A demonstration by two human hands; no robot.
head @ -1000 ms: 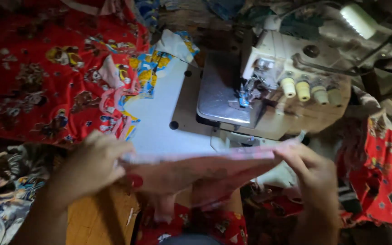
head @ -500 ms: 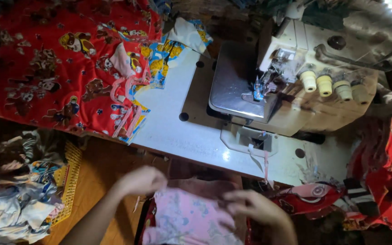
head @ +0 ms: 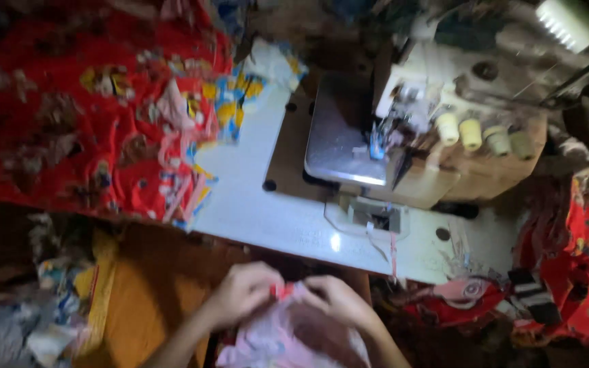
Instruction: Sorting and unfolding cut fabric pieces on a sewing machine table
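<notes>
My left hand [head: 240,294] and my right hand [head: 339,300] meet low in the view, below the table's front edge. Both pinch the top edge of a pale pink printed cloth [head: 288,341], with a small red bit showing between the fingers. The cloth hangs down toward my lap. The sewing machine [head: 403,129] stands on the white table [head: 267,204] beyond my hands, apart from them.
A big pile of red printed fabric [head: 83,116] covers the table's left side. Thread spools [head: 472,133] sit on the machine's right. More red cloth [head: 587,259] hangs at the right. Mixed scraps [head: 42,300] lie lower left beside an orange surface [head: 151,286].
The pink cloth, held stretched over the table a second ago, has come down to my lap. My hands have drawn close together on its top edge.
</notes>
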